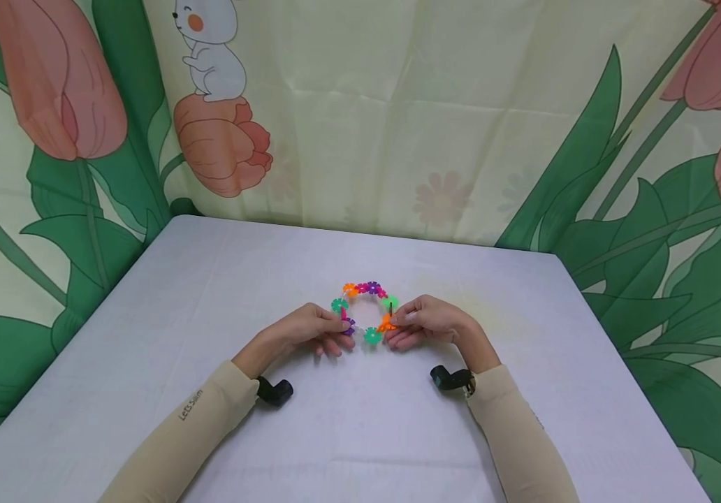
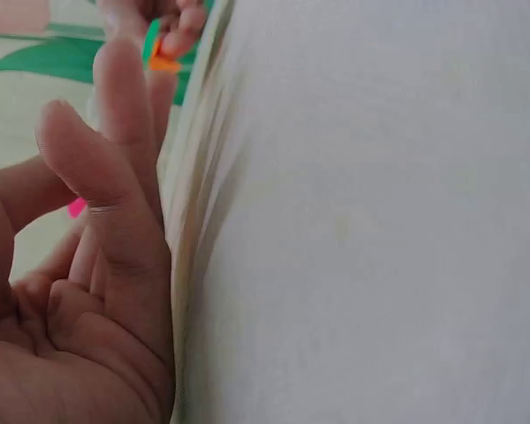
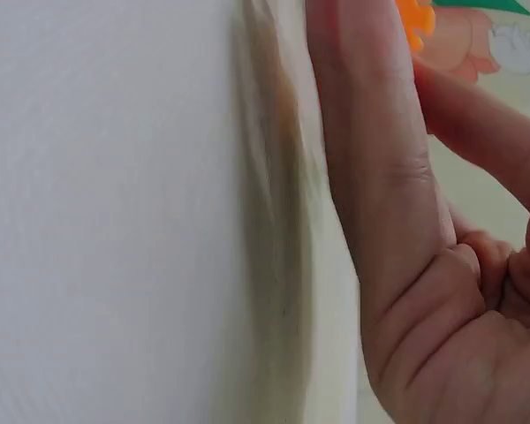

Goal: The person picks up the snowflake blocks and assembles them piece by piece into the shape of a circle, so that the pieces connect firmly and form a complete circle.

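Observation:
A ring of linked plastic snowflake discs (image 1: 372, 336) in green, orange, pink and purple is held just above the table in the head view. At its left side, my left hand (image 1: 307, 328) pinches a purple disc (image 1: 349, 327) between thumb and forefinger. My right hand (image 1: 430, 323) pinches an orange disc (image 1: 386, 323) on the opposite side. The left wrist view shows a pink bit (image 2: 76, 207) behind the left fingers; most of the ring is hidden there. Part of an orange disc (image 3: 415, 22) shows past the right fingers in the right wrist view.
A white cloth covers the table (image 1: 360, 433). Behind it hangs a curtain (image 1: 360, 140) printed with tulips and a white animal. Black wrist cameras (image 1: 275, 392) sit at both sleeve cuffs, low over the tabletop.

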A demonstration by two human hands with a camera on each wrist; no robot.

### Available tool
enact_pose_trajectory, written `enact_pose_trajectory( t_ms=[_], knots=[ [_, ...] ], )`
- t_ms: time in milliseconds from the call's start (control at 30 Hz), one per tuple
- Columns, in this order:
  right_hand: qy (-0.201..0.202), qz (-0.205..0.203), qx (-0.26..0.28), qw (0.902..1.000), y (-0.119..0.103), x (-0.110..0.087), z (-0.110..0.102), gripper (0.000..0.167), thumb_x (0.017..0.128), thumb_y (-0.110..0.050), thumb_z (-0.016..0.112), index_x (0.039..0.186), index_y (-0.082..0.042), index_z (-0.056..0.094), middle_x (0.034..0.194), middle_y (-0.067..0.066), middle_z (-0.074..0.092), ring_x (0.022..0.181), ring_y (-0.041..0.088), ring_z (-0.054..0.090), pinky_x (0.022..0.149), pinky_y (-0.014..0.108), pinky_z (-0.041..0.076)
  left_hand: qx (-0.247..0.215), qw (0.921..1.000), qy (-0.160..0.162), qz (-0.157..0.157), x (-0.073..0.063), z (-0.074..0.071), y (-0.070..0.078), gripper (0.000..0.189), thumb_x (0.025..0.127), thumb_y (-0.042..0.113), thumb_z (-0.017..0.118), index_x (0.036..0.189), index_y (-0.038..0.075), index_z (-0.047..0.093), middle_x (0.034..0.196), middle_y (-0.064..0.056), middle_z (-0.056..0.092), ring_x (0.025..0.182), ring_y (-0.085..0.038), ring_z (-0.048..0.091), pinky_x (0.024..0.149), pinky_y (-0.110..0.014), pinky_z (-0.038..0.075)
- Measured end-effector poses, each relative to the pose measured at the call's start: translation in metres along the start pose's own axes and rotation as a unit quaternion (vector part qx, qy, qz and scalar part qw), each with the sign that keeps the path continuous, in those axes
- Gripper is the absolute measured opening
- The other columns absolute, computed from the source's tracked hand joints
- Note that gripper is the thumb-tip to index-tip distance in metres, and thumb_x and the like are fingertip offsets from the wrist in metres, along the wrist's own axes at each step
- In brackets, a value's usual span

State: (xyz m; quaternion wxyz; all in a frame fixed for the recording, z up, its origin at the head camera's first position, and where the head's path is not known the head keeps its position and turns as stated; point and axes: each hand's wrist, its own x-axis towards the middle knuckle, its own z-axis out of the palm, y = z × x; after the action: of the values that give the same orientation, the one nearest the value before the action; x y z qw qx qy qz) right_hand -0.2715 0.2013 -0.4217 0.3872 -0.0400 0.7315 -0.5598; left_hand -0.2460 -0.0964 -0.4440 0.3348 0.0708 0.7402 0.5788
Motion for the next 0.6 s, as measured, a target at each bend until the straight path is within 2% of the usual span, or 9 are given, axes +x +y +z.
enact_pose_trajectory(
  t_ms=[133, 267, 433, 600],
  knots=[
    [0.018, -0.022, 0.063, 0.9976, -0.004, 0.002, 0.003, 0.017, 0.109, -0.012, 0.058, 0.119, 0.001, 0.063, 0.103, 0.014, 0.082, 0.094, 0.026, 0.082, 0.084, 0.035, 0.065, -0.052, 0.9979, 0.034, 0.018, 0.002, 0.002, 0.0, 0.029, 0.103, 0.026, 0.069, 0.121, 0.004, 0.078, 0.105, -0.009, 0.083, 0.077, -0.012, 0.08, 0.06, -0.021, 0.053],
    [0.043, -0.045, 0.113, 0.9916, -0.01, 0.002, 0.009, 0.013, 0.107, -0.009, 0.062, 0.118, -0.004, 0.056, 0.102, 0.013, 0.081, 0.093, 0.027, 0.082, 0.084, 0.037, 0.065, -0.088, 0.9933, 0.067, 0.035, 0.002, 0.005, 0.002, 0.032, 0.103, 0.025, 0.07, 0.125, 0.003, 0.076, 0.106, -0.009, 0.083, 0.077, -0.011, 0.08, 0.062, -0.021, 0.057],
    [0.077, -0.072, 0.1, 0.9894, -0.015, 0.002, 0.018, 0.028, 0.099, -0.003, 0.071, 0.116, -0.004, 0.049, 0.095, 0.01, 0.081, 0.088, 0.025, 0.083, 0.082, 0.034, 0.064, -0.119, 0.9881, 0.087, 0.043, 0.001, 0.011, 0.004, 0.038, 0.102, 0.028, 0.072, 0.128, 0.0, 0.074, 0.105, -0.01, 0.083, 0.074, -0.01, 0.08, 0.065, -0.022, 0.06],
    [0.12, -0.071, 0.099, 0.9852, -0.017, 0.003, 0.026, 0.034, 0.096, -0.002, 0.075, 0.115, -0.004, 0.047, 0.091, 0.01, 0.079, 0.082, 0.025, 0.083, 0.076, 0.029, 0.064, -0.145, 0.9822, 0.111, 0.042, 0.0, 0.018, 0.005, 0.037, 0.102, 0.027, 0.072, 0.128, 0.0, 0.074, 0.106, -0.011, 0.083, 0.074, -0.011, 0.08, 0.068, -0.024, 0.062]
  ],
)
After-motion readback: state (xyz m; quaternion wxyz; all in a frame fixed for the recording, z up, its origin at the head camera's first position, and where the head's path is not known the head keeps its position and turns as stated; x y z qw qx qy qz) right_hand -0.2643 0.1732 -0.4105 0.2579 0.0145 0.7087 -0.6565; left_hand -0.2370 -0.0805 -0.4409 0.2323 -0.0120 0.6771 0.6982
